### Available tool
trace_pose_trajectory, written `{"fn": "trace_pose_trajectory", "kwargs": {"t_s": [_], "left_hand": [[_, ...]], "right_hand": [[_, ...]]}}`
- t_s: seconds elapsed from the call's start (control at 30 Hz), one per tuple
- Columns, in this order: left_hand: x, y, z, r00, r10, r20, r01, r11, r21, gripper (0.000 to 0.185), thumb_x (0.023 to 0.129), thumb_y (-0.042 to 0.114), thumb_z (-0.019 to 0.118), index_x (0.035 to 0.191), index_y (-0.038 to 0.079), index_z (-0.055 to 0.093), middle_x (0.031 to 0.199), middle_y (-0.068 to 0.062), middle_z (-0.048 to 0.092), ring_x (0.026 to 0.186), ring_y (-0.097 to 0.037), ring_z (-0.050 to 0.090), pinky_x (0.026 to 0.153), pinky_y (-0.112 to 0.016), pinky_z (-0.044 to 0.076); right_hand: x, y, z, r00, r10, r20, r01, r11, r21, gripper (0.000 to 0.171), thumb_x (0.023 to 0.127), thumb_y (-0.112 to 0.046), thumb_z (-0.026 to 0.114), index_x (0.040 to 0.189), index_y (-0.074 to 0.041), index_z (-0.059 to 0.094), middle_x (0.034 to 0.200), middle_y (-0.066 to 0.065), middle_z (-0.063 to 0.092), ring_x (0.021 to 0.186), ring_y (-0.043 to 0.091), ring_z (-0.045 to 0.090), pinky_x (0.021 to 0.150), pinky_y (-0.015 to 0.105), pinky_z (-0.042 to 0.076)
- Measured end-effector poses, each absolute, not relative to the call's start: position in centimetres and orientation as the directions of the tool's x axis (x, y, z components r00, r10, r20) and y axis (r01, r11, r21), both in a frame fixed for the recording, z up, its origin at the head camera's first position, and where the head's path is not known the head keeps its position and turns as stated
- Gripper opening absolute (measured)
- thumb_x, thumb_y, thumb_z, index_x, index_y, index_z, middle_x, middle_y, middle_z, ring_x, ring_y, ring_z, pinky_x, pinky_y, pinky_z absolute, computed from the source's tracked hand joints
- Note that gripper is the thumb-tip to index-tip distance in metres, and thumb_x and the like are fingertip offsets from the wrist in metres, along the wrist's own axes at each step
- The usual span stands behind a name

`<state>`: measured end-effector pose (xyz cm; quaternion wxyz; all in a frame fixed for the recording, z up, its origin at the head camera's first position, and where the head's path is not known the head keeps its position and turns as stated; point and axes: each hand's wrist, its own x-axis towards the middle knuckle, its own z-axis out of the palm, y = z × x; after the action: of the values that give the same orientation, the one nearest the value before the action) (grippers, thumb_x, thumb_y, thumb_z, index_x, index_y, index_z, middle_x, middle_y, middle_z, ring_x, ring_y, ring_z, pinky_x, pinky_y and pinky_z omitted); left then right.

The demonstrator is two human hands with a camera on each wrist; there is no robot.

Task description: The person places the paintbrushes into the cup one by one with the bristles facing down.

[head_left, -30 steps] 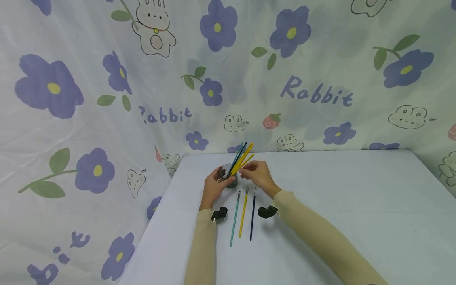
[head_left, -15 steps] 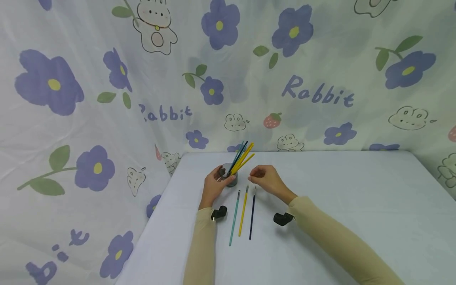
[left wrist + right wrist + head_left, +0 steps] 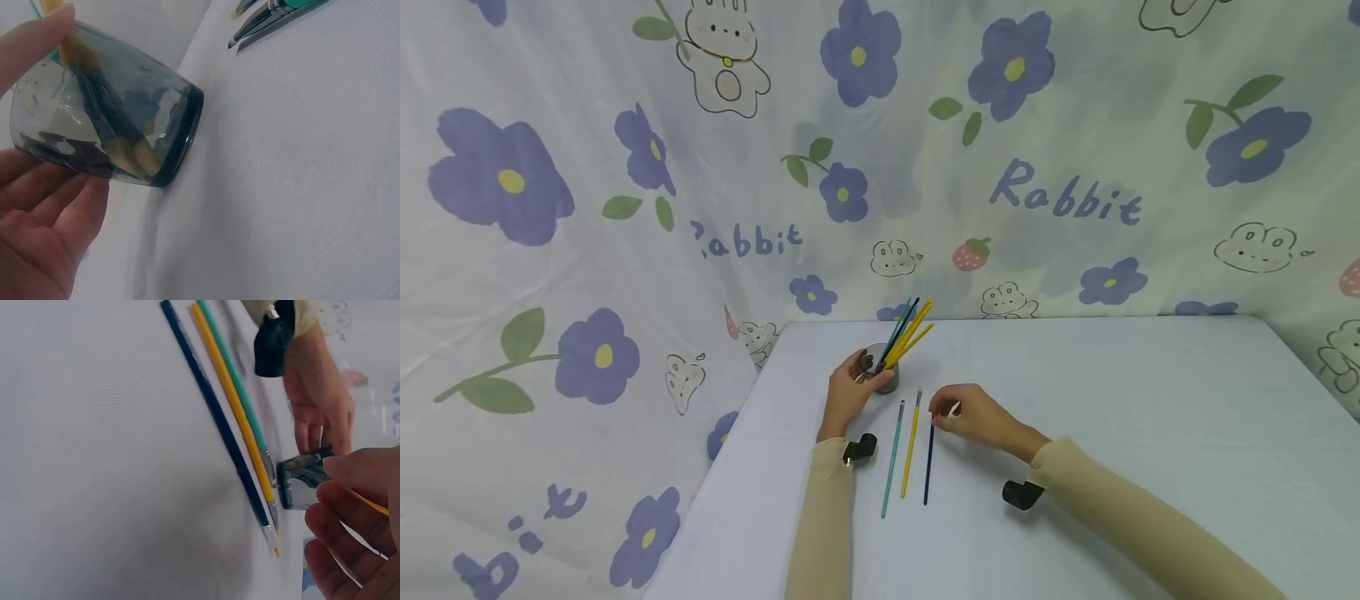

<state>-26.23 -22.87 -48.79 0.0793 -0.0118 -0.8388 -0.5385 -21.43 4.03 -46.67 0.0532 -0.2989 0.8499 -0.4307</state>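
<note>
My left hand point(image 3: 847, 398) holds a grey-tinted glass cup point(image 3: 172, 94), thumb on one side and fingers on the other. Several paintbrushes point(image 3: 912, 332) with yellow, teal and dark blue handles lean in the cup, bristles down. Three more brushes lie side by side on the table: a teal paintbrush point(image 3: 891, 471), a yellow paintbrush point(image 3: 911, 450) and a dark blue paintbrush point(image 3: 219, 419). Over the bristle end of the dark blue one is my right hand point(image 3: 973, 417), its fingers loosely bent. The right wrist view shows nothing between its fingers and the brush apart from them.
A white cloth covers the table point(image 3: 1112, 467). Behind and to the left hangs a curtain point(image 3: 917, 158) printed with purple flowers and rabbits. A small black camera sits on each wrist.
My right hand has left the brushes in the cup, moving right and towards me to the dark blue paintbrush's bristle end. The left hand stays on the cup.
</note>
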Motion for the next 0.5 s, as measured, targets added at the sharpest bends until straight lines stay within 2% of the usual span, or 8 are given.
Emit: {"fn": "trace_pose_trajectory", "kwargs": {"t_s": [0.27,0.5], "left_hand": [[-26.3,-23.0,-48.6,-0.987,-0.061,0.151,0.111,0.433,0.895,0.092,0.081,0.045,0.088,0.155,0.009,0.047,0.151,-0.021,0.056,0.142,-0.037,0.054,0.117,-0.049,0.049],[-26.1,-22.9,-48.6,-0.986,-0.061,0.155,0.114,0.436,0.893,0.094,0.080,0.046,0.088,0.154,0.006,0.047,0.151,-0.022,0.056,0.141,-0.038,0.055,0.117,-0.051,0.049]], "right_hand": [[-20.3,3.7,-46.9,-0.762,-0.634,0.133,-0.550,0.525,-0.649,0.018,0.092,-0.007,0.076,0.110,-0.008,0.074,0.107,0.000,0.074,0.100,0.016,0.065,0.090,0.037,0.060],[-19.7,3.1,-47.2,-0.688,-0.719,0.101,-0.683,0.594,-0.425,0.022,0.091,-0.007,0.077,0.112,-0.012,0.077,0.114,-0.002,0.074,0.111,0.017,0.068,0.100,0.038,0.060]]}}
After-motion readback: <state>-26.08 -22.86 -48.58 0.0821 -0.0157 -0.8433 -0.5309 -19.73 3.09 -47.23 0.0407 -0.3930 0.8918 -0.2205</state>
